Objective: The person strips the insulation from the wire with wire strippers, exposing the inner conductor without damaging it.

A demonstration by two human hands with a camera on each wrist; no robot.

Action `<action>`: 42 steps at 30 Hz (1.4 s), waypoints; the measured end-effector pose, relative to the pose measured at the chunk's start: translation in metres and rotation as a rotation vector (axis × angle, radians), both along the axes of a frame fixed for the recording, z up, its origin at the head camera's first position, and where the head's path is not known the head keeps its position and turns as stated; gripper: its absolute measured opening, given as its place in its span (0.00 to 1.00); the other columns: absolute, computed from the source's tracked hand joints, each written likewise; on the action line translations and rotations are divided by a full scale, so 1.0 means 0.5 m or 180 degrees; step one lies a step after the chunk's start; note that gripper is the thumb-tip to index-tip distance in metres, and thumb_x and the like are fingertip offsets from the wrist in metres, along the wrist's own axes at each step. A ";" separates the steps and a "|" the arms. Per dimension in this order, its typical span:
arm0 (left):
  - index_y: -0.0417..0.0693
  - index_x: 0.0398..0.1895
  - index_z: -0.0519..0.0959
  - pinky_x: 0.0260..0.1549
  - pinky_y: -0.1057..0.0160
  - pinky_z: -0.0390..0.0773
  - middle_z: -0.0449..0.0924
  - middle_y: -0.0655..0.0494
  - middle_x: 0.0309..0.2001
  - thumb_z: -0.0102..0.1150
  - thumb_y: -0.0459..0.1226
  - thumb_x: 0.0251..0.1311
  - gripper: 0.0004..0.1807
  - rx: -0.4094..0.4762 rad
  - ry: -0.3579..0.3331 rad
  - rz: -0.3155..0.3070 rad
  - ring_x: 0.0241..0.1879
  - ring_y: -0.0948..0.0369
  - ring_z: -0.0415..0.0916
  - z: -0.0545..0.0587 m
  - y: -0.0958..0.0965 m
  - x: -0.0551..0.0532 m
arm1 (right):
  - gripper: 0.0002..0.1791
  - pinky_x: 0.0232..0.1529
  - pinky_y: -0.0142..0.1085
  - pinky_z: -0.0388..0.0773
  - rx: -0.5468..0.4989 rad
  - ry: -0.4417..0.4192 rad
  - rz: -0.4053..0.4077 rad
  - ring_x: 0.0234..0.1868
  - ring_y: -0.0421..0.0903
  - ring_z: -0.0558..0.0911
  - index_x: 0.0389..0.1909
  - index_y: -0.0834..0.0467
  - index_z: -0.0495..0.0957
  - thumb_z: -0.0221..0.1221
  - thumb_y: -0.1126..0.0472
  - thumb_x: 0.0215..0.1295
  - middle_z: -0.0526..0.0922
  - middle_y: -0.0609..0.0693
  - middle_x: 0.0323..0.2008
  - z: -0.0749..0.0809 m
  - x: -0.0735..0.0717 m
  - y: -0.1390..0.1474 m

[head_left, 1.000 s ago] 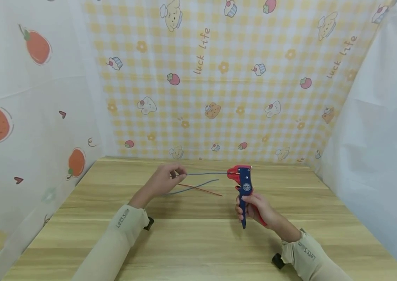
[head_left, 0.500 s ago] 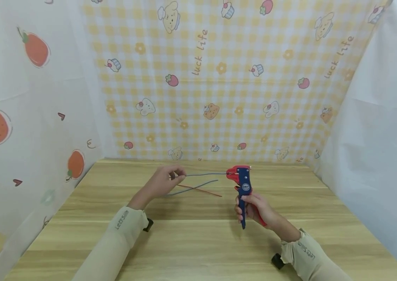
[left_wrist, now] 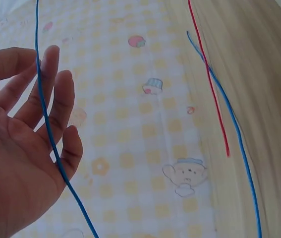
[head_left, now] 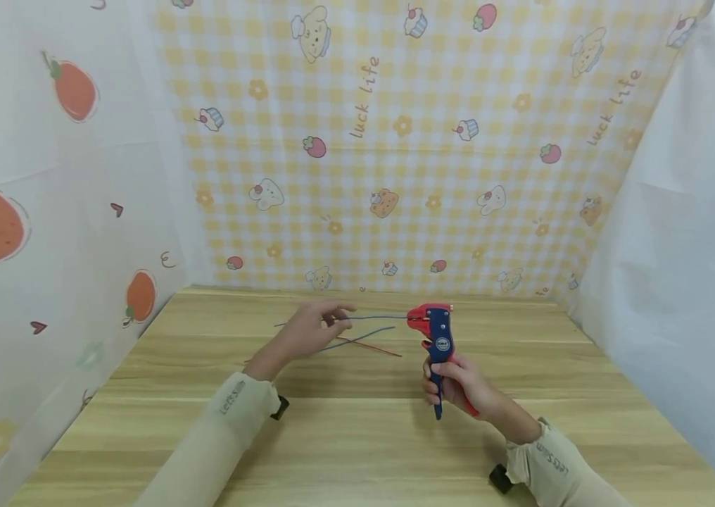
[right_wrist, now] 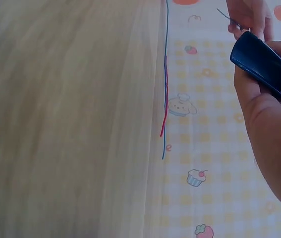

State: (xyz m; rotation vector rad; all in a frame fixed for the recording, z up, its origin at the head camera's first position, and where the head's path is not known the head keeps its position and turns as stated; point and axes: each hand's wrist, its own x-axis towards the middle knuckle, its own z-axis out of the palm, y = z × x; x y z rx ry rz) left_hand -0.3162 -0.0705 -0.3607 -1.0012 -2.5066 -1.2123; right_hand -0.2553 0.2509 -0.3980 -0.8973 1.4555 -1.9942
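My left hand (head_left: 312, 331) pinches a thin blue wire (head_left: 376, 317) between thumb and forefinger, its other fingers loosely bent. In the left wrist view this blue wire (left_wrist: 44, 106) runs down past the palm. Its right end goes into the red jaws of a blue and red wire stripper (head_left: 441, 331); the tip is hidden there. My right hand (head_left: 468, 387) grips the stripper by its handles, head upward. In the right wrist view only a dark blue handle (right_wrist: 264, 64) shows. Behind the left hand, a second blue wire (head_left: 370, 332) crosses a red wire (head_left: 379, 348) on the table.
The wooden table (head_left: 357, 436) ends at the back against a yellow checked cloth (head_left: 357, 169). A patterned white cloth (head_left: 79, 176) stands on the left and a plain white sheet (head_left: 680, 246) on the right. Each sleeve cuff carries a small black device underneath.
My left hand has shifted right along the held wire, nearer the stripper, and the wire's tail now shows left of the hand. My right hand keeps its grip, with the stripper slightly lower.
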 end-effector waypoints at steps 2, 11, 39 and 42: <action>0.47 0.56 0.81 0.28 0.65 0.78 0.86 0.55 0.43 0.58 0.38 0.69 0.14 -0.0025 0.0045 0.0013 0.33 0.65 0.78 0.006 0.024 0.005 | 0.10 0.40 0.36 0.77 -0.0035 -0.0026 0.0004 0.29 0.43 0.74 0.43 0.61 0.67 0.37 0.68 0.75 0.73 0.48 0.30 -0.001 0.003 -0.004; 0.49 0.44 0.86 0.24 0.69 0.74 0.85 0.61 0.37 0.61 0.39 0.68 0.08 -0.0016 0.0522 0.0101 0.27 0.70 0.75 0.007 0.105 0.017 | 0.12 0.36 0.34 0.76 -0.0141 -0.0175 -0.0039 0.27 0.42 0.71 0.41 0.58 0.69 0.36 0.68 0.75 0.72 0.46 0.28 -0.004 0.019 -0.028; 0.47 0.38 0.85 0.13 0.70 0.65 0.86 0.57 0.35 0.62 0.36 0.66 0.04 0.0504 0.0785 0.0004 0.13 0.71 0.60 -0.003 0.121 0.022 | 0.14 0.29 0.29 0.75 -0.0253 -0.0231 -0.0119 0.23 0.41 0.67 0.37 0.55 0.69 0.35 0.69 0.76 0.69 0.45 0.24 0.010 0.044 -0.047; 0.47 0.37 0.85 0.14 0.70 0.65 0.85 0.58 0.34 0.62 0.35 0.66 0.03 0.0527 0.0789 0.0002 0.14 0.71 0.60 -0.002 0.120 0.023 | 0.14 0.29 0.29 0.77 -0.0208 -0.0254 -0.0155 0.22 0.40 0.68 0.36 0.55 0.69 0.36 0.68 0.76 0.70 0.45 0.23 0.016 0.046 -0.049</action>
